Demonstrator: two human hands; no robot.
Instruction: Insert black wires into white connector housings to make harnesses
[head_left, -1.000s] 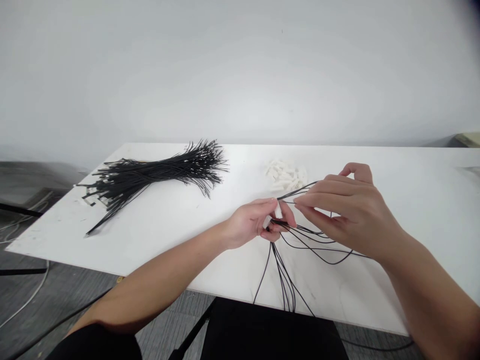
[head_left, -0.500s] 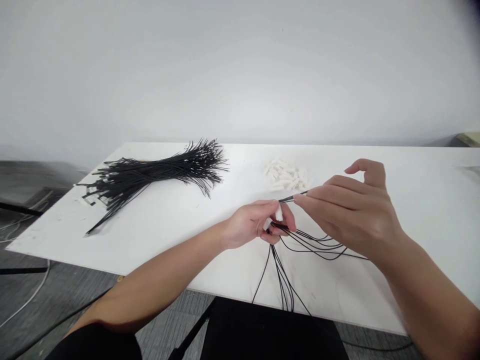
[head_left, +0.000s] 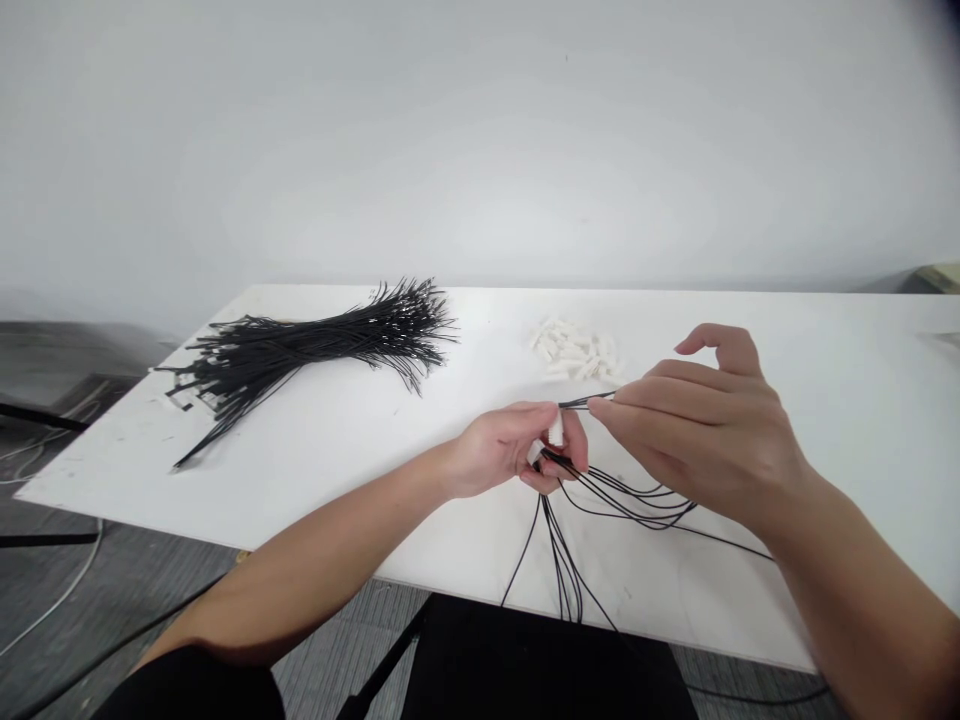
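Above the near part of the table, my left hand (head_left: pixel 501 450) is closed on a small white connector housing (head_left: pixel 556 431), pinched upright between thumb and fingers. A second white connector (head_left: pixel 535 453) sits lower in the same hand, with several black wires (head_left: pixel 622 500) running from it to the right. More thin black wires (head_left: pixel 556 550) hang below that hand over the table edge. My right hand (head_left: pixel 697 425) pinches a few thin black wires (head_left: pixel 576 403) that reach to the top of the upright housing. Fingers hide where those wires end.
A thick bundle of black wires (head_left: pixel 322 342), with white connectors at its left end, lies on the white table (head_left: pixel 330 500). Beyond my hands is a pile of loose white connector housings (head_left: pixel 574 350). A wall (head_left: pixel 480 140) stands behind the table.
My right hand has shifted very slightly left and down, still pinching the wires. The trailing black wires have swung a little lower. My left hand stays almost in place.
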